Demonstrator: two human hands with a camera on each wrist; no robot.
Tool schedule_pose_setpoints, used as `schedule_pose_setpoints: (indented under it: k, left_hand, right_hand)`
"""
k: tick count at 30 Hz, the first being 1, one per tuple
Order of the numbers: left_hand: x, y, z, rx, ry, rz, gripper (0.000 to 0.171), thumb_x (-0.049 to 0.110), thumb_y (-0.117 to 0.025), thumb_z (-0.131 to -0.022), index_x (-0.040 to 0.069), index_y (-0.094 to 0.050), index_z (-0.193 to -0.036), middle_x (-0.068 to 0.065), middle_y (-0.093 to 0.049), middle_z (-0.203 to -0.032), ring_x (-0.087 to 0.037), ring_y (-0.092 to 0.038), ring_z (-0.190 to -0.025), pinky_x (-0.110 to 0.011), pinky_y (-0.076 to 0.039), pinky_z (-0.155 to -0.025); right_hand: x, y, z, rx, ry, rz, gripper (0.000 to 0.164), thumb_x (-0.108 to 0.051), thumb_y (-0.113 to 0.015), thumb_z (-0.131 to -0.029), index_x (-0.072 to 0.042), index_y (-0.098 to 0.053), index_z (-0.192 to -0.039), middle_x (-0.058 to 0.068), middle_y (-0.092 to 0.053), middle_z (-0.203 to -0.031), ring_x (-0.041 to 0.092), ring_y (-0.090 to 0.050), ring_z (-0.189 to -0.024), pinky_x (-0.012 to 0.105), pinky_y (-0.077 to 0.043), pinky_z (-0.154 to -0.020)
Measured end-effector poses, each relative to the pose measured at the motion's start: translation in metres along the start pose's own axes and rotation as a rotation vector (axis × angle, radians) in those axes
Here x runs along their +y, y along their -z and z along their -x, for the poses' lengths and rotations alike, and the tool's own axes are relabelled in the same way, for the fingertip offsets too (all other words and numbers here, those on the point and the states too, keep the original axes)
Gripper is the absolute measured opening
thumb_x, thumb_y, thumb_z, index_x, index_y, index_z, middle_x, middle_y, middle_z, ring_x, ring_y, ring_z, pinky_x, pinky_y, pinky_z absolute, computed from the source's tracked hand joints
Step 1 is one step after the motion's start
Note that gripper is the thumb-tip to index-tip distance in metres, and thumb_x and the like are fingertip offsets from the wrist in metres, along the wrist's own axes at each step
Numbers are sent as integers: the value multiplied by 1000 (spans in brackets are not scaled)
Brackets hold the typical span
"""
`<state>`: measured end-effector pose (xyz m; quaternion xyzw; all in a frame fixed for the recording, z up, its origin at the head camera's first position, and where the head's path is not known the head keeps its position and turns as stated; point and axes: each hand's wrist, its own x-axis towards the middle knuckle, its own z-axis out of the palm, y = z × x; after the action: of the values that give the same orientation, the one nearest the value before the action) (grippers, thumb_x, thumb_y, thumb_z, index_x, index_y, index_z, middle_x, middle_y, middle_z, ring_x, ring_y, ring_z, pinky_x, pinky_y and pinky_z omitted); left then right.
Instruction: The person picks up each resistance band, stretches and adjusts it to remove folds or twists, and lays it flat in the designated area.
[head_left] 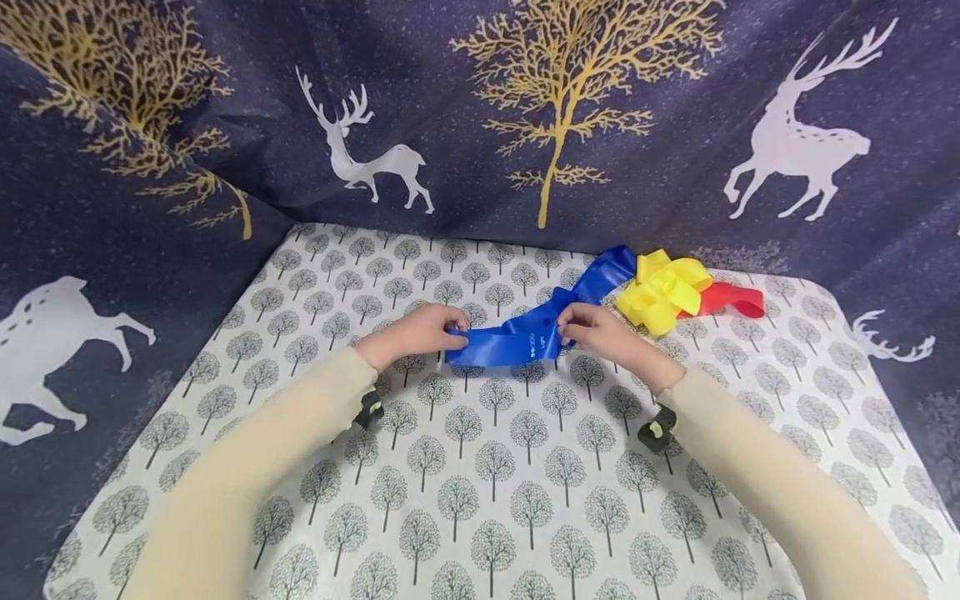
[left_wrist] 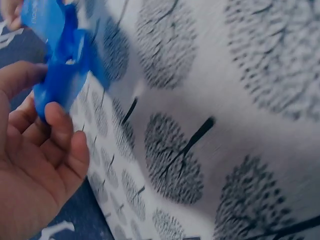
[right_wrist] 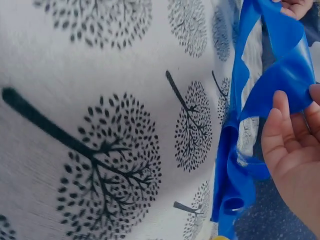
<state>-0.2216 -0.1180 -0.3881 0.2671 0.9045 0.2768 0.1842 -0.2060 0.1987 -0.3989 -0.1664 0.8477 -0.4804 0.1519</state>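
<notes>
A blue resistance band (head_left: 498, 347) with small white print reading "Light" is stretched between my two hands above the table. My left hand (head_left: 429, 330) pinches its left end between thumb and fingers. Farther right, my right hand (head_left: 596, 331) pinches the band near the print. From there the rest of the blue band trails back toward the far edge in loose folds. In the left wrist view the band (left_wrist: 62, 82) passes between the thumb and fingers of the left hand (left_wrist: 42, 145). The right wrist view shows the band (right_wrist: 285, 82) bending at the fingertips of the right hand (right_wrist: 295, 135).
Beyond my right hand lie a crumpled yellow band (head_left: 663, 292) and a red band (head_left: 731, 298), partly under the yellow one. A white cloth with tree prints (head_left: 495, 492) covers the table. Behind it hangs a dark blue curtain (head_left: 465, 108) with deer and golden trees.
</notes>
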Motion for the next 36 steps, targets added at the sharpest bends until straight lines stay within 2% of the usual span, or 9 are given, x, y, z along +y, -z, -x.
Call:
schedule_pose_setpoints:
  k: [2, 6, 9, 13, 16, 19, 24, 30, 36]
  left_hand:
    - [-3, 6, 0, -4, 17, 17, 9, 14, -70, -94, 6, -67, -91, 0, -63, -79, -13, -52, -73, -27, -46, -70]
    - [-3, 16, 2, -34, 42, 38, 17, 16, -69, -96, 9, -64, -81, 1, -58, -75, -14, -50, -72, -30, -46, -71]
    - [0, 21, 3, -53, 36, 63, 28, 18, -68, -96, 13, -56, -72, 4, -50, -70, -13, -46, -68, -29, -43, -68]
    - [3, 25, 4, -98, 46, 122, 38, 21, -67, -97, 17, -46, -66, 4, -48, -67, -11, -43, -62, -25, -40, -61]
    - [2, 24, 5, -136, 81, 160, 39, 22, -65, -98, 19, -44, -65, 4, -53, -69, -12, -49, -63, -25, -44, -62]
    - [-2, 21, 7, -153, 109, 151, 39, 24, -64, -99, 19, -44, -66, 6, -51, -68, -13, -51, -64, -27, -46, -66]
    - [-10, 15, 11, -128, 103, 103, 40, 25, -64, -99, 19, -42, -66, 8, -41, -62, -9, -44, -58, -24, -40, -62]
    - [-5, 13, 18, -115, 77, 189, 42, 23, -65, -98, 19, -41, -64, 8, -41, -60, -10, -43, -57, -24, -36, -59]
    - [-8, 17, 24, -111, 46, 79, 43, 27, -64, -98, 19, -40, -64, 6, -37, -63, -12, -36, -61, -27, -37, -63]
  right_hand:
    - [0, 2, 3, 5, -11, -12, 11, -3, -55, -99, 6, -60, -103, 12, -63, -87, 19, -59, -80, 28, -56, -71]
    - [4, 3, 8, 18, -22, 33, 10, -7, -62, -97, 2, -63, -99, 5, -63, -85, 15, -57, -79, 26, -54, -72]
    - [7, 1, 11, 0, -8, 75, 12, -12, -67, -96, 0, -64, -95, 1, -61, -83, 14, -55, -78, 25, -50, -71]
    - [8, -6, 14, -51, 31, 121, 14, -15, -68, -97, -2, -65, -93, -1, -56, -77, 14, -49, -72, 25, -44, -64]
    - [8, -10, 16, -79, 27, 135, 15, -16, -66, -98, -3, -65, -91, -3, -53, -73, 14, -47, -68, 25, -42, -61]
    - [8, -13, 18, -94, 11, 144, 17, -19, -66, -99, -5, -64, -89, -3, -50, -72, 13, -45, -67, 26, -41, -60]
    - [8, -16, 23, -104, 17, 156, 17, -19, -65, -99, -8, -62, -88, -4, -48, -71, 15, -44, -67, 26, -40, -59]
    - [6, -14, 36, -168, 24, 45, 15, -15, -60, -102, -4, -62, -91, 2, -53, -73, 20, -48, -68, 27, -43, -60]
    - [0, 2, 47, -216, 9, -153, 13, -10, -55, -102, -7, -62, -91, -3, -62, -85, 13, -59, -82, 31, -54, -80]
